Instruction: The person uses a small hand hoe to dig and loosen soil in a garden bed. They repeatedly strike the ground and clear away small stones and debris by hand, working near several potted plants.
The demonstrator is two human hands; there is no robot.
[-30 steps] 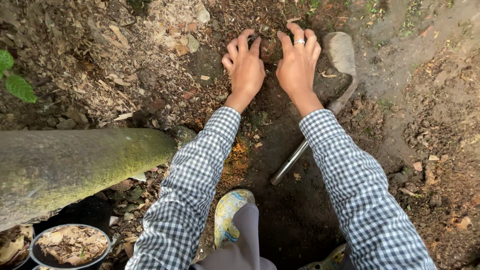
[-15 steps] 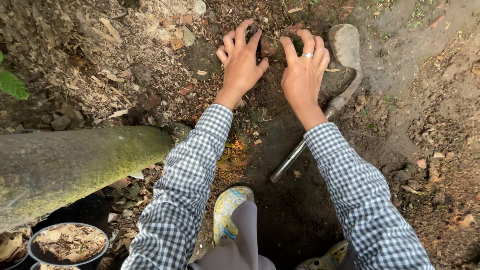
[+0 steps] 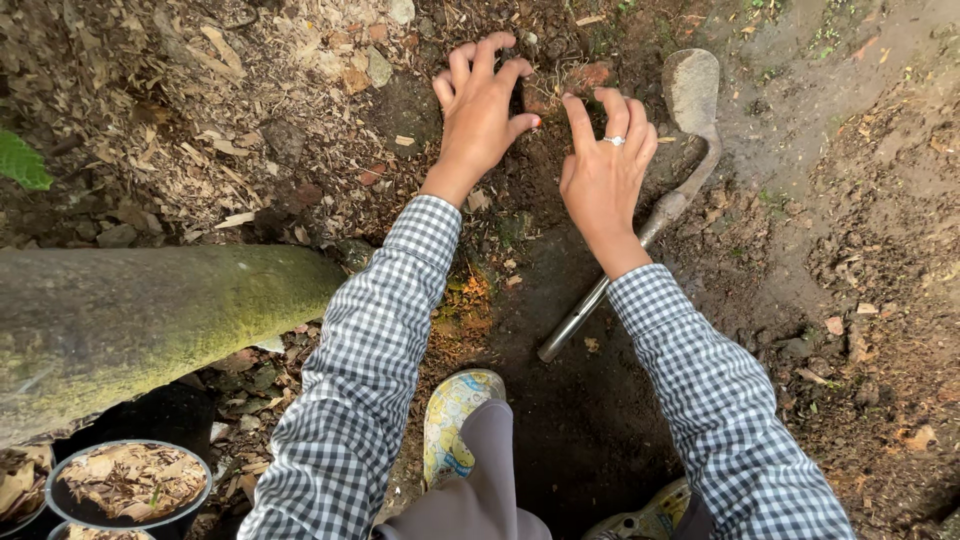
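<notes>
Both hands reach forward onto dark, crumbly soil point(image 3: 560, 300) at the far middle of the ground. The left hand point(image 3: 480, 105) lies palm down with fingers spread and curled, tips pressed into the soil; its grip is wide and holds nothing that can be seen. The right hand point(image 3: 605, 165), with a ring point(image 3: 613, 141) on one finger, is just beside it, fingers bent down into the same patch; its grip is also wide, with nothing clasped. Between the two sets of fingertips sits a reddish clod point(image 3: 585, 78), touching the earth. A metal trowel point(image 3: 672, 140) lies on the ground just right of the right hand, its blade towards the far edge and its handle running back under the right wrist. Both arms wear checked sleeves point(image 3: 370, 370). At the left lies a mossy log point(image 3: 150, 325), with a leaf-filled black pot point(image 3: 128, 482) near the bottom left corner. A patterned shoe point(image 3: 455, 415) stands on the soil below
</notes>
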